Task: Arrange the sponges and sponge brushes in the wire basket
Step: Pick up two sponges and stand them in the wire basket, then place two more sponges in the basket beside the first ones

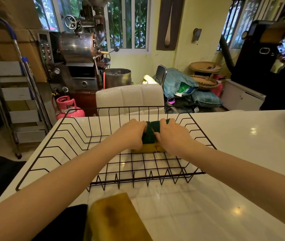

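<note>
While both arms reach forward over the white table (225,153), the left hand (132,133) and the right hand (173,134) rest side by side on two sponges (150,136) standing in the black wire basket (79,136); the sponges have dark green scouring tops and yellow bodies, and they touch each other along a seam between the hands; each hand lies palm-down with fingers curled over a green top, though the fingertips fall behind the sponges, so how firmly they grip cannot be told; the hands cover most of both sponges, leaving only a green strip and the yellow lower edges showing; the basket sits on the table with the sponges near its middle, toward the far wall; another yellow sponge (117,218), blurred and cut off by the bottom edge, lies outside the basket at the near side, with a darker stain on its face; beside it on the left a black shape (65,221) is too dim to identify; a white chair back (129,98) stands just beyond the table.
</note>
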`<state>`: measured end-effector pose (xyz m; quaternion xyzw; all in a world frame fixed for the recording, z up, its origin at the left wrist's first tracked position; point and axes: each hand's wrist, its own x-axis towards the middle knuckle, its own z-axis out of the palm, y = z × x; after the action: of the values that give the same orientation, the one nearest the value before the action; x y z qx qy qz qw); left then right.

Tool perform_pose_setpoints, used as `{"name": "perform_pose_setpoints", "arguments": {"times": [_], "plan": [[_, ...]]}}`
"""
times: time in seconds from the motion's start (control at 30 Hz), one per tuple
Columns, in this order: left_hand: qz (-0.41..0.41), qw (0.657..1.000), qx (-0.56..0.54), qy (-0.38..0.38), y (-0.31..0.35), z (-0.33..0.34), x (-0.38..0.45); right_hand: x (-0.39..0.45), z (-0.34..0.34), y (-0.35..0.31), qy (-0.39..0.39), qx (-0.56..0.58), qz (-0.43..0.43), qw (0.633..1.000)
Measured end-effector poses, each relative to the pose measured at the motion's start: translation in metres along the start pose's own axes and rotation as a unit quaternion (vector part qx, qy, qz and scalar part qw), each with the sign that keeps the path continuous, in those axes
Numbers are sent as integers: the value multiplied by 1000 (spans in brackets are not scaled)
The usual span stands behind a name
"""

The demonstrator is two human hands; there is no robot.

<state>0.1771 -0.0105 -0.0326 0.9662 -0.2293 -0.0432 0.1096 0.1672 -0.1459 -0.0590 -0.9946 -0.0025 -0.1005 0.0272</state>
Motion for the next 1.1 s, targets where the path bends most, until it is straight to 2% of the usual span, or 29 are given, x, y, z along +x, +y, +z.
{"name": "perform_pose_setpoints", "arguments": {"times": [0.2,0.37,0.57,0.67,0.73,0.83,1.0,1.1], "plan": [[8,1000,-2,-10,1,-1,-1,6,3,5,-12,1,6,1000],[25,998,-19,-52,0,-8,-5,10,-4,11,-33,12,-19,999],[38,989,-7,-146,-11,-25,-31,16,-27,11,-132,27,-11,991],[46,987,-56,-144,-17,-41,-58,0,-39,2,-87,88,-50,991],[51,989,-81,-117,-21,-51,-80,-21,-48,-12,-45,154,-85,983],[61,992,-105,-19,-25,-55,-117,-65,-62,-42,39,264,-149,952],[113,977,-137,117,-24,-42,-188,-147,-76,-80,103,306,-248,913],[117,970,-150,151,-25,-27,-222,-174,-74,-90,113,332,-247,903]]}}
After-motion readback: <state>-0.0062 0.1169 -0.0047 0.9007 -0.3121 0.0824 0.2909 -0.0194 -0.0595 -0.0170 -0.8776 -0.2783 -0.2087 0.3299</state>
